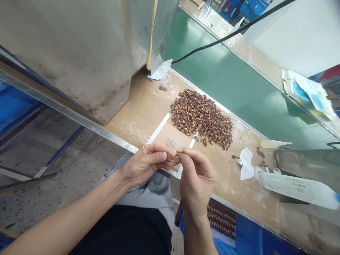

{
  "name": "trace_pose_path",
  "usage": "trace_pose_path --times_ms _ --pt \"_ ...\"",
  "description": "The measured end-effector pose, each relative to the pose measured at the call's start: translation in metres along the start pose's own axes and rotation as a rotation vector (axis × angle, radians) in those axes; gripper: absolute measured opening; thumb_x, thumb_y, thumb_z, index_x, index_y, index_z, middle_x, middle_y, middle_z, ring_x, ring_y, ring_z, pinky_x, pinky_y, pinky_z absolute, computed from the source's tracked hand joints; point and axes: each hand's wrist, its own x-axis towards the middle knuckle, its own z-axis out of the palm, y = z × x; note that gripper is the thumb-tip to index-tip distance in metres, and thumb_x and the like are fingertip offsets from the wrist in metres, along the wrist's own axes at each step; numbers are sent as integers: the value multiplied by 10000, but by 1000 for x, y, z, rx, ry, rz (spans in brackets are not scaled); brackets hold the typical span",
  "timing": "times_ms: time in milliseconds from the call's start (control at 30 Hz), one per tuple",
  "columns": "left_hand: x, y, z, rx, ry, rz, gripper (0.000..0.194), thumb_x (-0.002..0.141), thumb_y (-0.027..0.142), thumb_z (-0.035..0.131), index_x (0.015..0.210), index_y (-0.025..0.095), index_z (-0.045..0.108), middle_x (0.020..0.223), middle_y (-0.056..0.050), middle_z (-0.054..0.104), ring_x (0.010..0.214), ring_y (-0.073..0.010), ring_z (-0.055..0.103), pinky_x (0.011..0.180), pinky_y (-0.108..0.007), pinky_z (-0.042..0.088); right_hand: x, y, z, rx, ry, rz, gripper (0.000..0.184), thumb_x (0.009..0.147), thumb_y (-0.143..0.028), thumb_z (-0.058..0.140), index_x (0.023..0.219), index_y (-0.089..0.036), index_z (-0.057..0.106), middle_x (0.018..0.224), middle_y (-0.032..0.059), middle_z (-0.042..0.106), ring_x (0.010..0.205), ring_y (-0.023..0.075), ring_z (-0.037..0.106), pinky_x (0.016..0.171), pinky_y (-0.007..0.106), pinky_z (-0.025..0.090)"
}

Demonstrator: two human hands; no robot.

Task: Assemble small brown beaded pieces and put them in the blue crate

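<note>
Over the bench's front edge, my left hand (148,162) pinches a small dark brown round piece (169,156) between thumb and fingers. Close beside it, my right hand (195,173) has thumb and forefinger closed on a small brown-and-gold part (179,154). The fingertips nearly meet, and they hide most of both pieces; whether the two are joined I cannot tell. Just beyond my fingers lies a see-through round dish or ring (173,143) on a brown board (176,132) with white strips. A large heap of small brown-and-gold parts (202,118) spreads behind it.
A big metal box (79,53) stands at left on the bench (124,124). At right lie white paper (246,164), loose brown discs (261,154) and a glue bottle (297,186). A black cable (212,44) crosses above. Below sits a blue crate (248,230) with rows of brown pieces.
</note>
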Motion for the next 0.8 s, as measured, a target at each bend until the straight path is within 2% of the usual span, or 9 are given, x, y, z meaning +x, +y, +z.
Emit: trace_pose_path --times_ms 233,467,667,800 --pt "0 1 0 -14 3 -7 259 829 345 1167 929 203 975 910 -94 934 804 -200 905 823 -245 755 1 -5 1 -106 -14 -43 43 1113 -255 877 1141 -260 909 1106 58 888 980 225 873 844 338 752" --pt "-1 2 -1 -21 13 -23 278 807 343 1182 923 201 973 884 -71 931 769 -169 897 801 -210 747 0 -4 -1 -137 -25 -53 69 1117 -226 875 1151 -269 917 1134 58 890 1019 226 873 885 341 753" --pt "-1 2 0 -20 10 -23 274 818 343 1177 931 197 976 878 -72 932 759 -158 898 777 -176 730 -1 -5 -2 -186 -16 -108 125 1112 -198 886 1162 -303 932 1146 38 894 1085 227 867 967 356 745" --pt "-1 1 -1 -24 9 -31 249 834 312 1167 947 196 978 882 -76 934 763 -160 904 773 -173 728 -1 -5 -3 -224 -21 -145 143 1117 -187 884 1177 -307 934 1131 32 895 1071 226 864 964 362 739"
